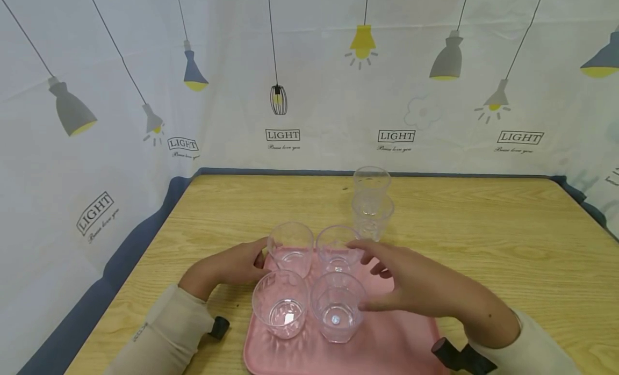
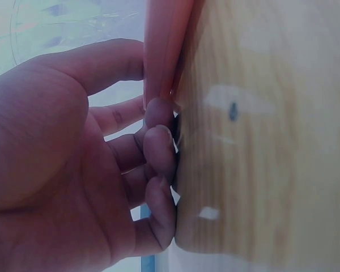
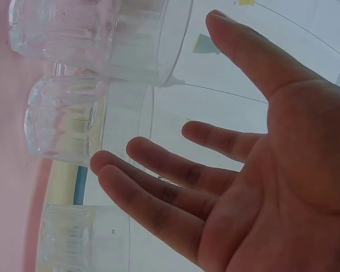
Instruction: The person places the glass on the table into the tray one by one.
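A pink tray (image 1: 377, 348) lies on the wooden table with several clear plastic cups standing on it. Among them are a front left cup (image 1: 280, 332), a front right cup (image 1: 337, 332) and a back left cup (image 1: 290, 238). My left hand (image 1: 237, 265) grips the tray's left edge; in the left wrist view the thumb presses one side of the rim (image 2: 165, 45) and the fingers curl at its underside. Beside the right-hand cups, my right hand (image 1: 411, 278) hovers with spread fingers and nothing held. The right wrist view shows it apart from the nearest cup (image 3: 62, 116).
Two more clear cups, a rear one (image 1: 371, 179) and a nearer one (image 1: 372, 219), stand on the wooden table (image 1: 508, 230) beyond the tray. A white curtain (image 1: 319, 58) printed with lamps surrounds the table's back and sides.
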Demonstrator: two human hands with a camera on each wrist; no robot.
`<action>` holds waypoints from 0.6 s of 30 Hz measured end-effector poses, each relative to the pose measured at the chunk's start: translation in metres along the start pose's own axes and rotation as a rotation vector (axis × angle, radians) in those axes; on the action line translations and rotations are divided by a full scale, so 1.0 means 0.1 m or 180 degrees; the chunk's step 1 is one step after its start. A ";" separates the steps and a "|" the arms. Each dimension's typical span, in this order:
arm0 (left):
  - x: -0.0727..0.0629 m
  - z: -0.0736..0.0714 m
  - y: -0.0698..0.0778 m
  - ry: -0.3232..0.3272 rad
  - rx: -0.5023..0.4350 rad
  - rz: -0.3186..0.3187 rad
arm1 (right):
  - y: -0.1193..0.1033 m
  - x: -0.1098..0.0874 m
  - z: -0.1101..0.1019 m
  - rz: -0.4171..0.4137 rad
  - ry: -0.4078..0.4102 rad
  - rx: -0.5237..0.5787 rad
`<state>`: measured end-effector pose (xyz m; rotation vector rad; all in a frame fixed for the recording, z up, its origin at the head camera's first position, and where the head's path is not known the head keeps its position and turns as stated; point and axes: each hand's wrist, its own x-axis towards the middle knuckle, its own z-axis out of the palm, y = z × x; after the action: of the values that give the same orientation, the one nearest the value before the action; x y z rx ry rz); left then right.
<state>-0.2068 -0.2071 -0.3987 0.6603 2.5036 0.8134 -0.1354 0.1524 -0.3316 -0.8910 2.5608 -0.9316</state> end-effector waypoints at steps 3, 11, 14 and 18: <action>0.01 0.00 -0.01 0.0000 0.0009 0.0015 | 0.02 0.01 -0.01 -0.0004 0.0033 -0.0015; 0.02 0.02 -0.03 0.0015 0.0005 -0.0012 | 0.06 0.04 -0.02 0.0018 0.0282 -0.0198; 0.03 0.02 -0.04 0.0021 0.0019 -0.0007 | 0.08 0.05 -0.02 0.0016 0.0385 -0.0262; 0.03 0.02 -0.05 0.0028 0.0034 -0.0004 | 0.11 0.06 -0.02 0.0002 0.0453 -0.0282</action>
<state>-0.2094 -0.2079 -0.4040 0.6601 2.5178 0.8047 -0.1462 0.1558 -0.3371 -0.8769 2.7417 -0.9183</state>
